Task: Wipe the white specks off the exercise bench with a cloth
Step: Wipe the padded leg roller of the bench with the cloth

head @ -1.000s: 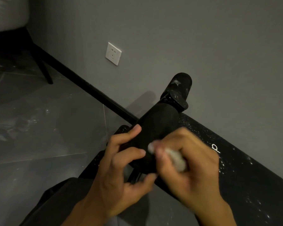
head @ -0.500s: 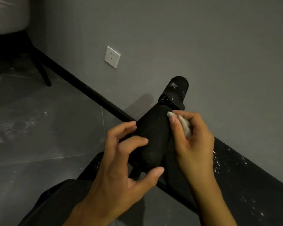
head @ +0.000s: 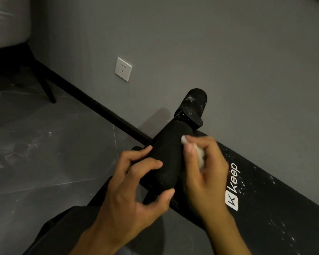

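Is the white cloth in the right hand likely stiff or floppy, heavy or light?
Probably floppy: the white cloth is crumpled into a wad in the right hand. Likely light, since a few fingers hold it against the foam roller pad.

Home workout corner, exercise bench (head: 276,196), grey wall, wall socket (head: 123,69), tiled floor (head: 44,144)

Single head cam, wide-angle, looks fwd/down, close over bench (head: 265,208) & hands.
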Demonstrator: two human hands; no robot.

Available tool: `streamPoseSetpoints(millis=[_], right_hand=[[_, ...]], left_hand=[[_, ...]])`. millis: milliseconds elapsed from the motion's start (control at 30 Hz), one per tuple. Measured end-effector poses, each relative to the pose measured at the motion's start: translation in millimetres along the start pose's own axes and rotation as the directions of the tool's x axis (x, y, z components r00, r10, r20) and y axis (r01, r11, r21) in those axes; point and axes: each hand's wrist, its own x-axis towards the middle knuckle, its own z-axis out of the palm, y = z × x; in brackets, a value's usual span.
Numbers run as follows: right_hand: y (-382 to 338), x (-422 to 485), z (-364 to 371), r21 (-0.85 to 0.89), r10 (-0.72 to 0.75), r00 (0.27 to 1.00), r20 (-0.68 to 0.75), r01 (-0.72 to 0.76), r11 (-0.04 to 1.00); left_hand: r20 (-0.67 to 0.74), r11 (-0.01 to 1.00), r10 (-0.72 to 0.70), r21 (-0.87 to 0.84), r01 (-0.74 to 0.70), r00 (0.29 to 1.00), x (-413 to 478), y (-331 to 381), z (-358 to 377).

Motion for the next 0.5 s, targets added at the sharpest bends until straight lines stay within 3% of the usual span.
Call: streamPoseSetpoints(millis=[100, 233, 300, 400, 500], right_hand=[[5.2, -4.5, -0.6, 0.045, -0.035, 0.999, -0.013, 0.035, 0.998], [17.0, 22.9, 4.0, 0.072, 0.235, 0.963, -0.132, -0.227, 0.971], [6.1, 15.2, 3.4, 0.054, 0.169, 0.983, -0.073, -0.165, 0.985], [-12.5, 3.7, -6.6, -0.004, -0.076, 0.992, 0.101, 0.077, 0.997], [-12.9, 23.0, -6.8, -0.098, -0.030, 0.992, 0.125, 0.043, 0.994]], left_hand=[[-0.019, 1.000, 0.003, 0.006, -0.003, 1.000, 0.5, -0.7, 0.9], [-0.009, 1.000, 0.001, -0.002, -0.001, 1.000, 0.1, -1.6, 2.8], [-0.006, 1.000, 0.002, -0.011, -0.002, 1.000, -0.6, -2.1, 2.7], [-0.030, 1.000, 0.008, -0.018, -0.008, 1.000, -0.6, -4.3, 4.3], [-0.042, 1.000, 0.023, -0.014, -0.024, 0.999, -1.0, -5.9, 6.7]])
